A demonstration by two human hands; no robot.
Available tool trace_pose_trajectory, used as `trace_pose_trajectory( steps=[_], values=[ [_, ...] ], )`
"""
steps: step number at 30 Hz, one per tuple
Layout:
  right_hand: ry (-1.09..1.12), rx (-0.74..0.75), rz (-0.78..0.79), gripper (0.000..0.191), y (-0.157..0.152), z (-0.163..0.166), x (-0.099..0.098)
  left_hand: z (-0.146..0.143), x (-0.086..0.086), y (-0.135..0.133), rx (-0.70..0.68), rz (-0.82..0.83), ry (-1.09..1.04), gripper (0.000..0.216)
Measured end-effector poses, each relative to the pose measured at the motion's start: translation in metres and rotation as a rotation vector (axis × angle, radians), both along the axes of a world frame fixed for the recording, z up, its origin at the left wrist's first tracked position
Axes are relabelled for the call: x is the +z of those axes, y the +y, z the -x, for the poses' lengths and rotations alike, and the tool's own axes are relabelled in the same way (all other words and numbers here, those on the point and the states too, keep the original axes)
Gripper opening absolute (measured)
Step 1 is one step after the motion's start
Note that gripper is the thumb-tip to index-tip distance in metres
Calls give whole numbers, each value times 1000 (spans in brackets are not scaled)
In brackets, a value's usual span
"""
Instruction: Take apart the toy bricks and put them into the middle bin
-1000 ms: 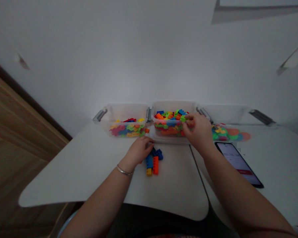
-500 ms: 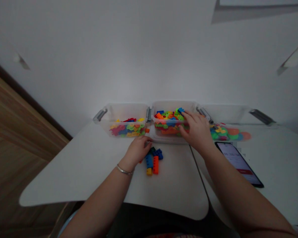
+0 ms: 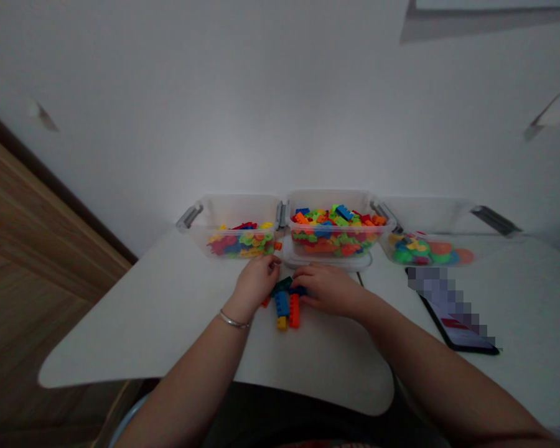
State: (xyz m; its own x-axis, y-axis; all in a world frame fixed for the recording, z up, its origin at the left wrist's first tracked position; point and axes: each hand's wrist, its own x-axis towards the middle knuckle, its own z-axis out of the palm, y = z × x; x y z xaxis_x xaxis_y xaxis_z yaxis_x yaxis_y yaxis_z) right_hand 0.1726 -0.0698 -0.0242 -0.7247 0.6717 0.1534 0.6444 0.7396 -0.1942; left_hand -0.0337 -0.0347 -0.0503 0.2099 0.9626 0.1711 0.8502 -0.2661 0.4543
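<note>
My left hand (image 3: pixel 257 280) rests on the white table with its fingers curled, beside a dark green toy brick (image 3: pixel 282 285); whatever is inside the fingers is hidden. Across from it, my right hand (image 3: pixel 329 289) has its fingertips closed on a dark blue toy brick (image 3: pixel 299 290), mostly covered by the fingers. Just in front of the hands lie a blue brick (image 3: pixel 282 304), a yellow brick (image 3: pixel 282 323) at its near end and an orange brick (image 3: pixel 294 311). A bit of another orange piece shows under my left hand.
Behind the hands stand three clear bins: a left bin (image 3: pixel 200 239) and a middle bin (image 3: pixel 336 229) with colourful pieces, and a right bin (image 3: pixel 452 211) with round ones. A phone (image 3: pixel 466 339) lies at right. A wall rises behind the table (image 3: pixel 121 336).
My right hand has left the middle bin and come down to the dark blue brick on the table. A blue brick it was touching stays on the bin's pile. My left hand has barely moved.
</note>
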Motion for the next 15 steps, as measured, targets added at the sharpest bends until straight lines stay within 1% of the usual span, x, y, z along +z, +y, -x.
trace_pose_trajectory(
  steps=[4,9,15],
  values=[
    [-46,-32,34,26,1,0,-4,-2,-1,-1,-14,16,28,23],
    [-87,-97,67,28,2,-3,-3,-2,-1,-2,-13,45,46,24],
    [-144,-230,109,32,3,-7,1,-1,1,-3,-24,65,49,24]
  ],
)
